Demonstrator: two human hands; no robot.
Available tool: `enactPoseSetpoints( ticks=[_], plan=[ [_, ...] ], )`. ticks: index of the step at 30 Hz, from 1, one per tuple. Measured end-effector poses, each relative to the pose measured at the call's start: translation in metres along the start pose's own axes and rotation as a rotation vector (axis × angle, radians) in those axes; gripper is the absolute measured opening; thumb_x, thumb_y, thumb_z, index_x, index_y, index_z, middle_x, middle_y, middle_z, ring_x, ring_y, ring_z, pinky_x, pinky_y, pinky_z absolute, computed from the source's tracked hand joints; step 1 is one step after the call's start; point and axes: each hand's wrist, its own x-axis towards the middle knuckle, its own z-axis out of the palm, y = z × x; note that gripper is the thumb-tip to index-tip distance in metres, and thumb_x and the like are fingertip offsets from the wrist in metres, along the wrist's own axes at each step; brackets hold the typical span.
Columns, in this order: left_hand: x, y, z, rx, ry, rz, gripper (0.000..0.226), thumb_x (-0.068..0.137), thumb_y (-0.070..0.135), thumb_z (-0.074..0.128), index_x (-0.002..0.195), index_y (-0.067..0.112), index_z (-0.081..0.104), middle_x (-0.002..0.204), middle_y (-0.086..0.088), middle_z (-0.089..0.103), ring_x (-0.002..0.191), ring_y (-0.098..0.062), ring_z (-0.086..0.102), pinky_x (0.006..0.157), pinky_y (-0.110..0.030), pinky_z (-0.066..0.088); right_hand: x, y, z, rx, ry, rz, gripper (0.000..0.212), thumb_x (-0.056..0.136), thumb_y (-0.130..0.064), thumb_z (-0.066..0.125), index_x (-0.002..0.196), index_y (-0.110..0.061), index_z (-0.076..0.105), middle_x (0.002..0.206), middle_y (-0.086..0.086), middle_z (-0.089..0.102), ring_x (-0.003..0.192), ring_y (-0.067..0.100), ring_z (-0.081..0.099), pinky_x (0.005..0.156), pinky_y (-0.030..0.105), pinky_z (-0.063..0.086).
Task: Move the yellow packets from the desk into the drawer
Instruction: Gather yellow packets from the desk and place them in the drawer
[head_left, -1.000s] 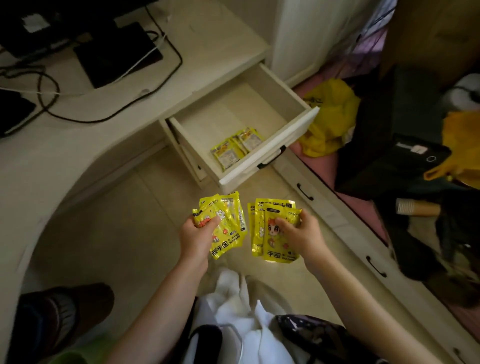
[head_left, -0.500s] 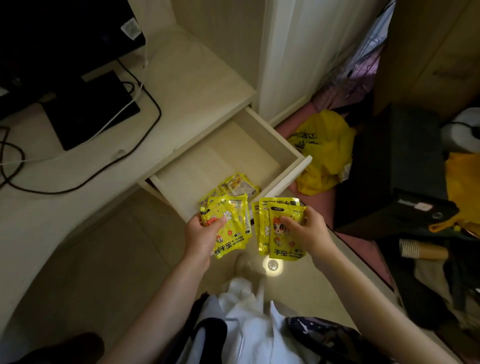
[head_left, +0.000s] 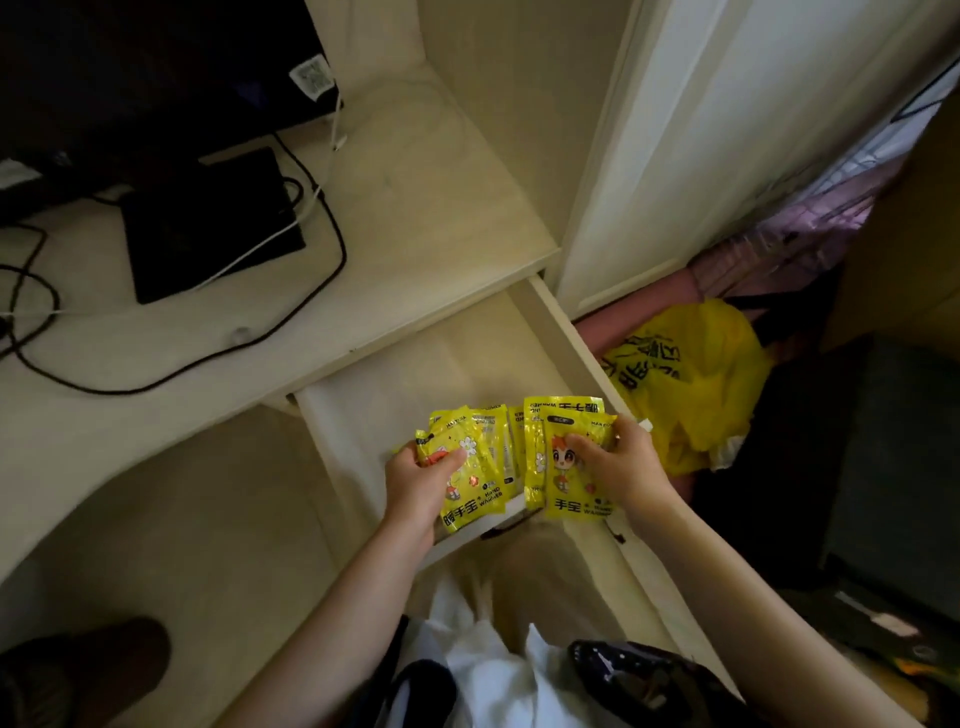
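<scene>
- Two hands are busy, each holding its own bunch of yellow packets right over the open drawer (head_left: 410, 364).
- Left hand (head_left: 418, 486) has its fingers (head_left: 451, 460) closed around a fanned stack of packets (head_left: 475, 467), thumb pressed on the front one, which has flower prints and "HAND WARMER" on it.
- Right hand (head_left: 621, 470) is gripping the second stack (head_left: 558, 457) the same way, thumb across a packet with a cartoon face.
- Both stacks sit just beside each other, nearly touching in the middle, above the front part of the drawer.
- Anything already lying in the drawer is hidden behind the held packets, so can't tell what's under there.
- Drawer is pulled out from under the pale wood desk (head_left: 426, 208), and its dark handle (head_left: 511, 524) peeks out just below the packets.
- On the desk: a black flat device (head_left: 208, 223) with a black cable (head_left: 332, 270) and a white cable (head_left: 260, 249) looping around it.
- Off to the right on the floor there's a crumpled yellow plastic bag (head_left: 691, 374) next to a white cabinet door (head_left: 727, 130).
</scene>
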Motion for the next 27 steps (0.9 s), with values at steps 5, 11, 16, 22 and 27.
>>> enactPoseSetpoints(
  ticks=[5, 11, 16, 22, 27],
  plan=[
    [0.009, -0.005, 0.034, -0.039, 0.135, -0.076, 0.025, 0.074, 0.018, 0.078, 0.096, 0.013, 0.068, 0.093, -0.006, 0.073, 0.082, -0.023, 0.069, 0.074, -0.039, 0.057, 0.043, -0.015, -0.021, -0.125, -0.169, -0.041, 0.026, 0.086, -0.027, 0.067, 0.108, -0.016, 0.057, 0.097, 0.005, 0.07, 0.087, 0.024, 0.069, 0.074, 0.049, 0.059],
    [0.024, -0.013, 0.063, -0.156, 0.23, -0.159, 0.022, 0.076, 0.02, 0.077, 0.095, 0.015, 0.065, 0.094, -0.005, 0.072, 0.086, -0.024, 0.067, 0.078, -0.041, 0.054, 0.088, -0.028, -0.024, -0.216, -0.243, -0.062, 0.026, 0.086, -0.024, 0.066, 0.108, -0.014, 0.057, 0.099, 0.003, 0.068, 0.091, 0.021, 0.067, 0.079, 0.046, 0.058],
    [0.046, -0.016, 0.078, -0.156, 0.315, -0.167, 0.016, 0.081, 0.016, 0.073, 0.089, 0.013, 0.06, 0.079, 0.0, 0.064, 0.061, -0.015, 0.056, 0.056, -0.026, 0.043, 0.118, -0.03, 0.001, -0.23, -0.272, -0.055, 0.015, 0.088, -0.022, 0.063, 0.102, -0.017, 0.06, 0.095, 0.002, 0.068, 0.086, 0.019, 0.066, 0.067, 0.033, 0.057],
    [0.087, -0.028, 0.09, -0.02, 0.3, -0.185, 0.022, 0.082, 0.019, 0.073, 0.073, 0.023, 0.053, 0.077, 0.0, 0.061, 0.061, -0.016, 0.056, 0.049, -0.023, 0.038, 0.152, -0.02, 0.04, -0.331, -0.28, -0.005, 0.022, 0.088, -0.023, 0.063, 0.106, -0.013, 0.055, 0.098, 0.002, 0.064, 0.09, 0.021, 0.063, 0.077, 0.038, 0.055],
    [0.108, -0.047, 0.093, 0.101, 0.252, -0.221, 0.022, 0.081, 0.02, 0.074, 0.075, 0.02, 0.052, 0.076, -0.003, 0.062, 0.053, -0.017, 0.058, 0.045, -0.023, 0.039, 0.172, -0.006, 0.054, -0.437, -0.327, 0.064, 0.019, 0.091, -0.016, 0.057, 0.074, -0.024, 0.055, 0.076, -0.002, 0.06, 0.083, 0.023, 0.063, 0.081, 0.04, 0.057]
  ],
)
